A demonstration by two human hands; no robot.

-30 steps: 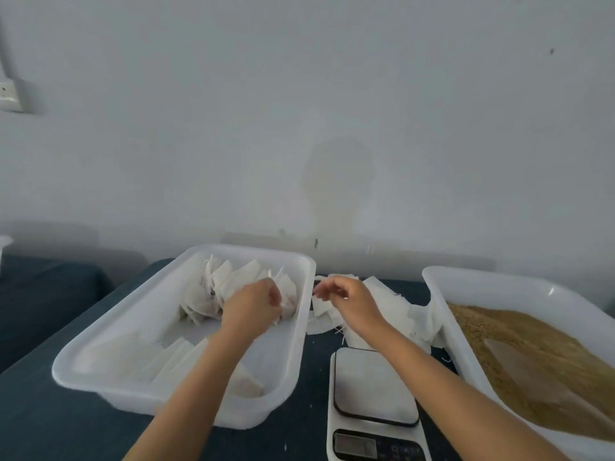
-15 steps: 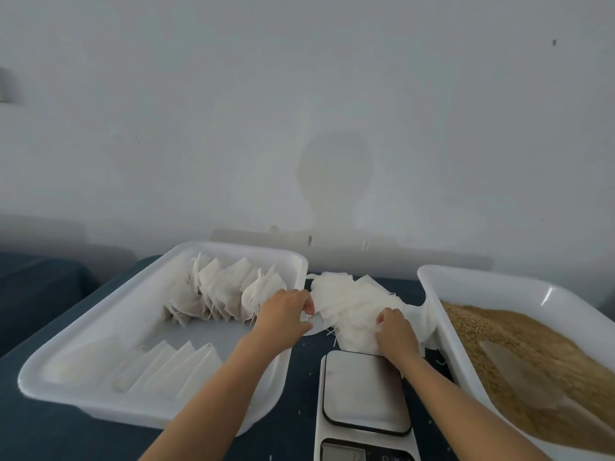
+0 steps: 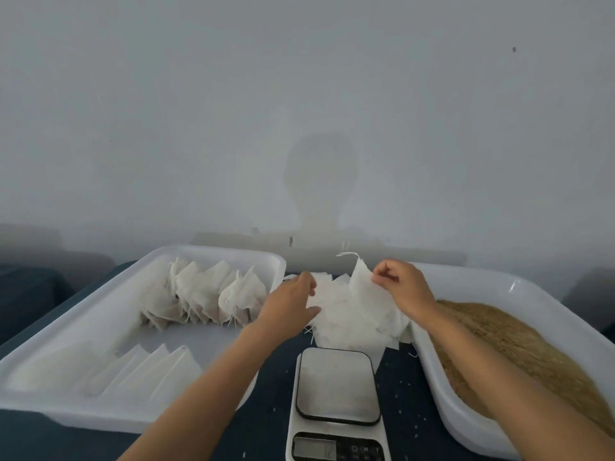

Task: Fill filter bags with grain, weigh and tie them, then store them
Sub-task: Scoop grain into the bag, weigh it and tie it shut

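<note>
1. The left tray (image 3: 100, 410) sits at 8 o'clock on the dark table (image 3: 273, 387), holding tied filter bags (image 3: 213, 294) at its far end and flat ones (image 3: 146, 371) nearer.
2. The left hand (image 3: 293, 304) rests flat, fingers straight, on the pile of empty bags (image 3: 352, 324) at centre.
3. The scale (image 3: 337, 404) stands at 6 o'clock, its plate bare.
4. The right hand (image 3: 404, 287) pinches one empty bag (image 3: 362, 281), lifting it off the pile.
5. The grain tray (image 3: 519, 284) lies at 4 o'clock, with brown grain (image 3: 519, 341) inside.
</note>
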